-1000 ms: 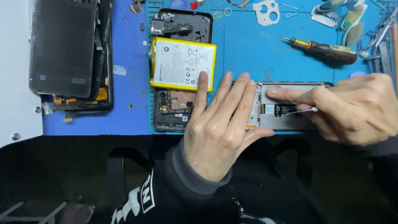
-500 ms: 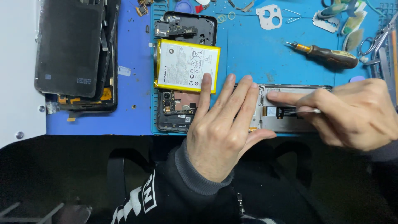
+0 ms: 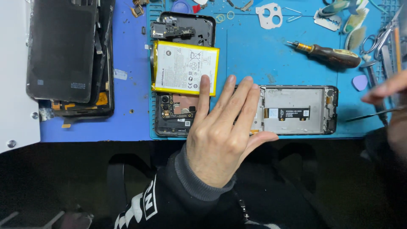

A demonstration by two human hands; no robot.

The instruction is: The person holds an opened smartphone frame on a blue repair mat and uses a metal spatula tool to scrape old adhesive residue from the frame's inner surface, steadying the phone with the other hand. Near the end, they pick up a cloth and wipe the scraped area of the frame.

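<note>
Left hand [image 3: 220, 135] is lying flat with its fingers spread, and we are pressing it down on the opened phone frame [image 3: 296, 110] that is lying lengthwise on the blue work mat [image 3: 263, 55]. Our fingertips are covering the frame's left end, and our index finger is reaching up to touch the lower edge of the yellow-rimmed battery [image 3: 185, 68], which is sitting just above and left of the hand. Under that battery a black phone body with its exposed circuit board [image 3: 174, 108] is showing, just left of our palm.

Right hand [image 3: 388, 106] is hovering at the far right edge of the view, blurred and partly cut off; its fingers are pinching a thin metal tool [image 3: 373, 114] whose tip is pointing back toward the frame's right end without touching it. Between the two hands the frame's grey inner plate and a small black flex strip [image 3: 290, 113] are lying uncovered.

Above the right hand a wooden-handled screwdriver [image 3: 328, 53] is resting on the mat, with a blue plectrum [image 3: 360, 82] just beside the hand. Well away to the left of our left hand a dark stack of phone panels [image 3: 68, 55] is sitting on the bench [image 3: 85, 127].
</note>
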